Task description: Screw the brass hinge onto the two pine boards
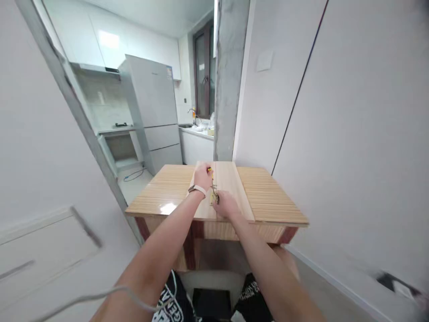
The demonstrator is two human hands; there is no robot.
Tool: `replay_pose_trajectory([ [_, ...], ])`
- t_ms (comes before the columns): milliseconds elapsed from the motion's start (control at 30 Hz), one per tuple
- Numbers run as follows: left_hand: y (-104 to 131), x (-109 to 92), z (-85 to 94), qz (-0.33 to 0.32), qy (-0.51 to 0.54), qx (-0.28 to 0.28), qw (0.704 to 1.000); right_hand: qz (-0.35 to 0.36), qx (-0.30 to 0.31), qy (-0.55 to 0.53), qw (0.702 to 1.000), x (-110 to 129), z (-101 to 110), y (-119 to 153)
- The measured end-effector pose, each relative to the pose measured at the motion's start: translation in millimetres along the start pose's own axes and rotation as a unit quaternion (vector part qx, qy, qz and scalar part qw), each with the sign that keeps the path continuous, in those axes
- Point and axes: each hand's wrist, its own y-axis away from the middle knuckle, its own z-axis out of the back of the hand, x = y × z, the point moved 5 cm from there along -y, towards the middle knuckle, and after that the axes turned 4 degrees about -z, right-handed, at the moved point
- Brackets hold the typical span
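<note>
Left hand [203,175] fingers pinch a yellow-and-black item [210,169] above the pale board [236,190] on the table [161,188]; right hand [226,204] closure unclear, beside a yellowish piece [212,198] — likely two-handed positioning, calling for steadiness.

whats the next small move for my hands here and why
Probably steady the small yellow piece with the right hand: its fingertips are right beside it, and the left hand holds a yellow-and-black item just beyond, close to the dark line on the pale board.
</note>
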Motion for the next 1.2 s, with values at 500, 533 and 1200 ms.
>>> replay_pose_trajectory([
  [500, 3, 4, 8.5, 0.007, -0.007, -0.025, 1.000, 0.003, -0.007, 0.008, 1.000, 2, 0, 2],
  [533, 2, 4, 9.0, 0.010, -0.012, -0.028, 0.999, 0.002, -0.007, 0.009, 1.000, 2, -1, 2],
  [1200, 3, -5, 7.1, 0.001, -0.039, -0.007, 0.999, 0.005, -0.003, 0.018, 1.000, 4, 3, 2],
])
